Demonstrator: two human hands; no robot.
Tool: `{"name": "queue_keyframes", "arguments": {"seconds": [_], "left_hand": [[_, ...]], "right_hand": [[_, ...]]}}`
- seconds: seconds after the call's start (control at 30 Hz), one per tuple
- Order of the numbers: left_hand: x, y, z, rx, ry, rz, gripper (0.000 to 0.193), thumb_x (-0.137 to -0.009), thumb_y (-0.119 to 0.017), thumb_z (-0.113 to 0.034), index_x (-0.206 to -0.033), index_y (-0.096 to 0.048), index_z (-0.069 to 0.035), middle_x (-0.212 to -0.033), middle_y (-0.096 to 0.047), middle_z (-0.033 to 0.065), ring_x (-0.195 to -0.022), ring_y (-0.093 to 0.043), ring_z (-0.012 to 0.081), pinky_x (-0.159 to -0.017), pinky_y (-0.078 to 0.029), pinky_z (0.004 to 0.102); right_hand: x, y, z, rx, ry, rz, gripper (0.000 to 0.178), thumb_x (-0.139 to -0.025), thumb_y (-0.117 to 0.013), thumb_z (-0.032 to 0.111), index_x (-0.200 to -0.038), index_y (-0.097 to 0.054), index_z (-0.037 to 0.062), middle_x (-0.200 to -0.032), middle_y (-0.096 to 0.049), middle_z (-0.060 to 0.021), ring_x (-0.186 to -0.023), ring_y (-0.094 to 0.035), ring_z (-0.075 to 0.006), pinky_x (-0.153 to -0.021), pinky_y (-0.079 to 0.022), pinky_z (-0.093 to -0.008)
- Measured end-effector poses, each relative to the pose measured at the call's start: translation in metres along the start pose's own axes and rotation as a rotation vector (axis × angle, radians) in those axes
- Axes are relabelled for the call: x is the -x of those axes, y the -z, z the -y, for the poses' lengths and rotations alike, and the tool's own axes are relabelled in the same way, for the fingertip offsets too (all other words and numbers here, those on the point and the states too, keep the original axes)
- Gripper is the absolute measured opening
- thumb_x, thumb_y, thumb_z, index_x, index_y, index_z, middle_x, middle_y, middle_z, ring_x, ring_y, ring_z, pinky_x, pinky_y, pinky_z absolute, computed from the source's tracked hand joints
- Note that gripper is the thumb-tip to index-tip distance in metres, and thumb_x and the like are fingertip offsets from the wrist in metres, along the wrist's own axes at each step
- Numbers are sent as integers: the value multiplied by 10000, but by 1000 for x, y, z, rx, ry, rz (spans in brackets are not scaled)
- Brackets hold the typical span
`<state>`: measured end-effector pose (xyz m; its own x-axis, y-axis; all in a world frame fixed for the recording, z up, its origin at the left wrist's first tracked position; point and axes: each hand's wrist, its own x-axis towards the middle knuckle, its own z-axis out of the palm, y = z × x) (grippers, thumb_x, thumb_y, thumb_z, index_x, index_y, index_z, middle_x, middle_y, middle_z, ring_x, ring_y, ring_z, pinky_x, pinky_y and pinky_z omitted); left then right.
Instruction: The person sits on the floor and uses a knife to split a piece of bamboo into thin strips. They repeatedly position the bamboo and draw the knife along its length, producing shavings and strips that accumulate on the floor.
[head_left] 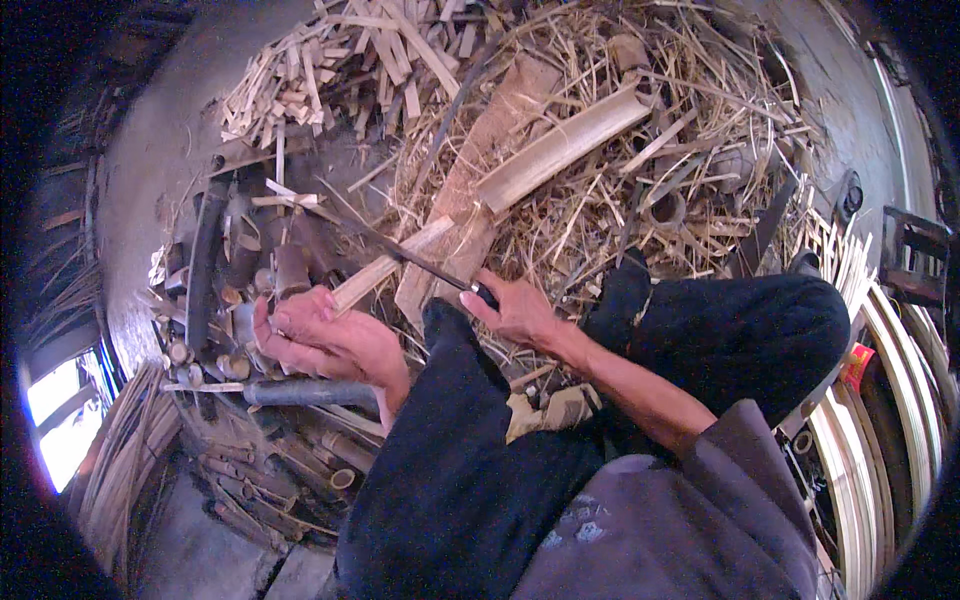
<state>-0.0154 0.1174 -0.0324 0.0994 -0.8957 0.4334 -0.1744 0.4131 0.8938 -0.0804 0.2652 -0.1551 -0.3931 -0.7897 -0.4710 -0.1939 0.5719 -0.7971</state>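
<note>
My left hand (325, 340) is closed on the lower end of a short, pale bamboo strip (372, 284). The strip slants up and away to the right, its far end over a worn wooden plank (470, 205). In my right hand (520, 312) is the dark handle of a long knife (425, 263). Its thin blade points to the far left and crosses over the strip, apparently touching it. A wide split bamboo piece (565, 148) rests across the plank and shavings, beyond both hands.
A pile of cut bamboo pieces (300, 75) lies at the far left. Loose shavings (700, 120) spread across the far right. Round bamboo lengths (290, 268) are stacked beside my left hand. Long pale strips (848, 470) curve along the right, and a saw (768, 228) lies among the shavings.
</note>
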Motion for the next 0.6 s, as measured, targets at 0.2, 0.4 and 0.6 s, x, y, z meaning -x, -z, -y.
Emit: {"name": "queue_keyframes", "arguments": {"seconds": [0.2,0.4,0.6], "left_hand": [[-5,-4,10,80,-5,-28,313,-1008,-342,-228,-1199,-377,17,-703,-413,26,-659,-402,127,-608,-370,266],[2,-13,3,184,-58,-47,310,-1008,-350,-208,-1224,-346,14,-691,-346,1,-649,-330,102,-599,-328,256],[5,-14,7,101,-67,-53,321,-1014,-338,-212,-1238,-331,17,-701,-358,5,-659,-336,114,-612,-335,268]], "right_hand": [[-18,2,-44,-6,-119,-169,635,-902,-405,577,-1218,-529,41,-994,-613,-304,-971,-576,-466,-872,-443,-516],[-19,-3,-52,-17,-150,-225,544,-917,-422,536,-1030,-555,21,-800,-621,-264,-827,-594,-467,-727,-460,-506],[21,6,27,-131,56,-33,502,-910,-451,529,-1055,-550,58,-779,-621,-246,-778,-608,-443,-696,-469,-490]]}}
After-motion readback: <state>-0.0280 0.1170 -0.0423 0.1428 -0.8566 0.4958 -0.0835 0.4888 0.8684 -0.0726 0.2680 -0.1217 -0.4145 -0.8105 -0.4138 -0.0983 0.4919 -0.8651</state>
